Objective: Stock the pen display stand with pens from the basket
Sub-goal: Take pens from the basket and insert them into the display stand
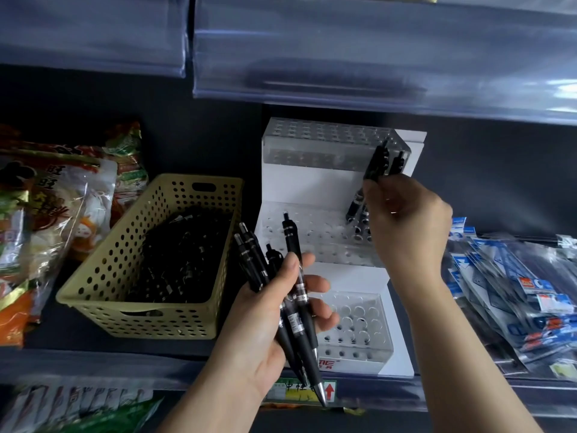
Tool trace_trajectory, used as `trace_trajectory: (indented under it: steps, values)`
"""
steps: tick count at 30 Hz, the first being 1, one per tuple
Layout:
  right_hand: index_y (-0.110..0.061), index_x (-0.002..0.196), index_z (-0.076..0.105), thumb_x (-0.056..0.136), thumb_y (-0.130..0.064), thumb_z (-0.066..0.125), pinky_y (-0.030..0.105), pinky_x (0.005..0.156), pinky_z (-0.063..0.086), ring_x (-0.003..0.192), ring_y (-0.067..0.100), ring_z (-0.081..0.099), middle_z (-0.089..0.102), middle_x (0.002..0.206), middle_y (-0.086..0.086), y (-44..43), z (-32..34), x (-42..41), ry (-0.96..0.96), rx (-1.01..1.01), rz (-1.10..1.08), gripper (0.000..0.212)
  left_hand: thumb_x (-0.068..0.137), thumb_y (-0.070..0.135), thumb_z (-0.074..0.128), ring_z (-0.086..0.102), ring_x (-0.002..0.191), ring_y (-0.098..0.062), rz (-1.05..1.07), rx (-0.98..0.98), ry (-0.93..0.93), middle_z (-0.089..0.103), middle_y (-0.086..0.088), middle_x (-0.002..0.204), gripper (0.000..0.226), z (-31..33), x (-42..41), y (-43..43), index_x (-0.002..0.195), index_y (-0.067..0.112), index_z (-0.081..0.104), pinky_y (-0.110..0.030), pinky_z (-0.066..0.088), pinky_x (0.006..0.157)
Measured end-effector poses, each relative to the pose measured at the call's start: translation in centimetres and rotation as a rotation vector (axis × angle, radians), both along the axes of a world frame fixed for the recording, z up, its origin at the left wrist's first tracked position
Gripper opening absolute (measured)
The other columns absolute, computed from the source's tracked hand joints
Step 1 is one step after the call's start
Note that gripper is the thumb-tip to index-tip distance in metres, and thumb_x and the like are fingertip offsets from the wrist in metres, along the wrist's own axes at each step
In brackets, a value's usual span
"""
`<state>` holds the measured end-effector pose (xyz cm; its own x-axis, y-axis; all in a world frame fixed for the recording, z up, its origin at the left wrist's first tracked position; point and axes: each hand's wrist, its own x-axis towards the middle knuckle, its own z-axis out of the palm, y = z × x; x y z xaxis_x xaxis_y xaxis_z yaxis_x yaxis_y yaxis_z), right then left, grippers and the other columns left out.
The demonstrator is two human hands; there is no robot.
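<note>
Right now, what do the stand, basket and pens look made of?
Stand: see-through glossy tiers, probably acrylic, on white backing, card or plastic. Basket: beige matt moulded plastic, perforated walls. Pens: black barrels, likely plastic; shiny metal-looking tips.

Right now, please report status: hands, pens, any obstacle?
Left hand grips bundle of black pens. Right hand pinches single pen at pen display stand, upper tier, right end. No obstacle seen.
</note>
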<state>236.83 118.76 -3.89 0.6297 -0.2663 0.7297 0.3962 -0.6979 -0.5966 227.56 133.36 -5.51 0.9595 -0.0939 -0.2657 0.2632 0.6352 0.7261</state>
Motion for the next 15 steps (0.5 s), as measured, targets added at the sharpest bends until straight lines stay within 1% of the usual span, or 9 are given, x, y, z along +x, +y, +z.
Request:
trace_trajectory:
  steps: [2,4,6,8,9,10,12,15]
  values:
    - [-0.014,0.072,0.067,0.084,-0.028,0.06,0.029,0.05,0.036,0.054,0.028,0.054,0.063,0.059,0.005,-0.07,0.0,0.15,0.01,-0.055,-0.028,0.02,0.075,0.031,0.06,0.06,0.048,-0.021,-0.004,0.014,-0.001,0.07,-0.013,0.075,0.035,0.0,-0.04,0.1,0.099,0.005,0.067,-0.037,0.057,0.055]
    - [-0.015,0.068,0.065,0.084,-0.027,0.062,0.026,0.047,0.026,0.05,0.028,0.049,0.053,0.052,-0.001,0.01,-0.06,0.32,0.036,-0.097,-0.048,0.02,0.075,0.032,0.059,0.061,0.049,-0.021,-0.012,0.024,-0.008,0.071,-0.013,0.078,0.036,0.01,-0.07,0.24,0.099,0.006,0.066,-0.038,0.058,0.056]
    - [-0.012,0.067,0.065,0.084,-0.023,0.065,0.021,0.046,0.023,0.048,0.027,0.044,0.044,0.051,-0.004,0.17,-0.07,0.47,0.045,-0.142,-0.082,0.02,0.076,0.031,0.059,0.062,0.049,-0.022,-0.013,0.03,-0.014,0.071,-0.013,0.078,0.035,0.04,-0.05,0.34,0.099,0.006,0.066,-0.037,0.057,0.055]
    - [-0.011,0.067,0.066,0.083,-0.021,0.066,0.013,0.049,0.022,0.048,0.026,0.041,0.043,0.051,-0.004,0.25,0.03,0.55,0.043,-0.168,-0.111,0.019,0.077,0.031,0.059,0.061,0.049,-0.021,-0.009,0.03,-0.013,0.071,-0.013,0.077,0.033,0.03,-0.06,0.38,0.098,0.006,0.066,-0.037,0.057,0.054]
    - [-0.011,0.068,0.067,0.083,-0.021,0.067,0.013,0.049,0.022,0.048,0.026,0.043,0.045,0.051,-0.003,0.24,0.06,0.59,0.042,-0.169,-0.115,0.018,0.077,0.031,0.059,0.061,0.049,-0.021,-0.007,0.031,-0.014,0.071,-0.013,0.077,0.033,0.0,-0.05,0.41,0.098,0.006,0.066,-0.036,0.056,0.053]
    - [-0.011,0.069,0.068,0.083,-0.021,0.068,0.016,0.048,0.024,0.049,0.027,0.046,0.05,0.052,0.0,0.2,0.04,0.64,0.042,-0.164,-0.114,0.017,0.078,0.031,0.059,0.061,0.048,-0.021,-0.006,0.033,-0.014,0.07,-0.013,0.077,0.033,-0.03,-0.06,0.42,0.099,0.005,0.066,-0.036,0.056,0.053]
    - [-0.011,0.072,0.069,0.083,-0.02,0.068,0.025,0.048,0.025,0.052,0.029,0.051,0.06,0.057,0.005,0.2,-0.05,0.71,0.059,-0.153,-0.114,0.014,0.08,0.03,0.058,0.06,0.048,-0.021,-0.006,0.034,-0.014,0.07,-0.013,0.076,0.032,-0.1,-0.06,0.47,0.099,0.005,0.065,-0.035,0.055,0.052]
    - [-0.011,0.074,0.069,0.082,-0.018,0.066,0.027,0.053,0.028,0.055,0.031,0.054,0.063,0.06,0.008,0.28,-0.33,0.82,0.076,-0.148,-0.112,0.011,0.08,0.029,0.058,0.06,0.047,-0.021,-0.007,0.025,-0.01,0.07,-0.013,0.075,0.033,-0.07,-0.04,0.49,0.101,0.004,0.064,-0.034,0.054,0.05]
